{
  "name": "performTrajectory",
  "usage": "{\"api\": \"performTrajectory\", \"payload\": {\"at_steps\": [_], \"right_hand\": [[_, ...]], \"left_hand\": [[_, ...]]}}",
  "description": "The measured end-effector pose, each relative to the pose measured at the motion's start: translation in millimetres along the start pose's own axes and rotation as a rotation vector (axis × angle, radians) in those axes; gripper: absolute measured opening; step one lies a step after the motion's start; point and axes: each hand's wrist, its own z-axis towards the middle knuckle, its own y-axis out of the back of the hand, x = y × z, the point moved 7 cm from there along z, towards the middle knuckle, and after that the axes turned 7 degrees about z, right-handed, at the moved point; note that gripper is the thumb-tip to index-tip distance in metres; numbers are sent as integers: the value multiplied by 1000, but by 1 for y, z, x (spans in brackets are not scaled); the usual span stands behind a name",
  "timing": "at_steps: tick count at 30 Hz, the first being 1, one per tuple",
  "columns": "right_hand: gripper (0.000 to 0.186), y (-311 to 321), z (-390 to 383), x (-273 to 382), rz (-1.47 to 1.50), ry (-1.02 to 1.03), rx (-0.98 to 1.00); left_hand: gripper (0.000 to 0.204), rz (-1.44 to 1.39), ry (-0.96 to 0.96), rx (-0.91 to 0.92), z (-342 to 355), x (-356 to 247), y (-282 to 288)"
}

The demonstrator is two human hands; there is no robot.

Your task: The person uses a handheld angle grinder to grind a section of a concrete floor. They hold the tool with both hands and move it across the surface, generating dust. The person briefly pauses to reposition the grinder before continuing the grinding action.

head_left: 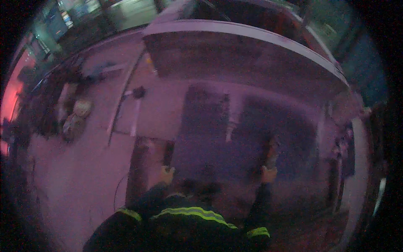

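The picture is dim and grainy under a purple cast. My left hand (167,175) looks closed, its fingertips at the lower end of a narrow dark piece (168,152); whether it grips this piece or something else is unclear. To the right, my right hand (269,174) is closed around the lower end of a long, slim object (273,154), dark with paler patches, which points away from me. Its kind is too blurred to name. Between and beyond the hands lies a broad dark bluish surface (210,147). Both arms wear dark sleeves with yellow-green reflective bands.
A long panel with a pale rim (235,28) curves across the far side. At left stand a slanting pole (122,101) and a dark knob (138,92). Rounded pale objects (82,108) lie further left. Blurred dark clutter (345,145) lines the right side; a thin cable (116,191) runs at lower left.
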Motion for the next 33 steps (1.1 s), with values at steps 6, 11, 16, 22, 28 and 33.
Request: {"api": "performTrajectory", "payload": {"at_steps": [6,11,16,22,28,33], "right_hand": [[66,-47,12,20,193,158,247],[68,-70,62,23,188,286,368],[70,-73,96,5,162,383,465],[72,-55,155,-23,105,465,518],[75,-60,161,-53,-15,536,572],[81,-8,172,-115,-313,628,585]], "left_hand": [[67,82,105,-142,-41,3,4],[78,-103,350,-53,-48,-20,-75],[88,-230,347,-198,-76,-69,-110],[85,-197,400,-146,-103,-127,-146],[72,-348,519,4,-121,-134,-147],[62,-783,240,443,-130,-137,-213]]}}
